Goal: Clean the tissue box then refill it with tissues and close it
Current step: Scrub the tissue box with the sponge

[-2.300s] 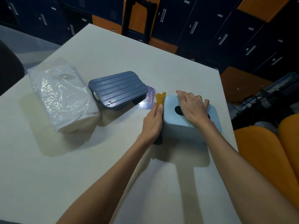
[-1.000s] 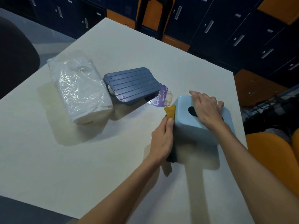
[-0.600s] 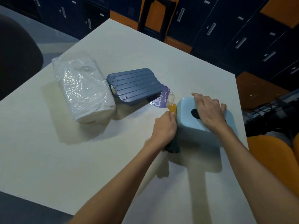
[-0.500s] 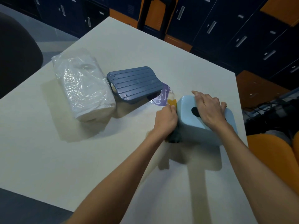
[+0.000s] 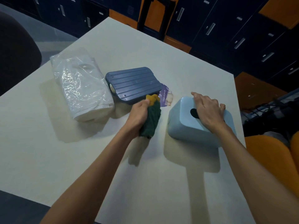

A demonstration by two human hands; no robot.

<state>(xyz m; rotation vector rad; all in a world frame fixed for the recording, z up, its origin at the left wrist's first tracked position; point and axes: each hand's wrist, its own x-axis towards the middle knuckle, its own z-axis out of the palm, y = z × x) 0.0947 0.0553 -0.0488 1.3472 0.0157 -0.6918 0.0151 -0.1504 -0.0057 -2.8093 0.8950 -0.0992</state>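
Note:
A light blue tissue box (image 5: pixel 182 126) stands at the right of the white table (image 5: pixel 64 159), its dark slot facing up. My right hand (image 5: pixel 207 110) rests flat on its top, partly covering the slot. My left hand (image 5: pixel 139 115) grips a green and yellow scouring sponge (image 5: pixel 152 117), held clear of the box's left side. The dark blue ribbed lid (image 5: pixel 134 84) of the box lies behind the sponge. A pack of white tissues (image 5: pixel 80 88) in clear plastic lies at the left.
A purple wrapper (image 5: pixel 165 97) lies partly under the lid, beside the box. Dark lockers stand beyond the table's far edge. An orange seat (image 5: pixel 271 159) is at the right, close to the table edge. A dark chair back (image 5: pixel 14 50) is at the left.
My left hand has pulled the sponge away from the box's left side, leftward, and now holds it apart from the box. My right hand stays on the box's top.

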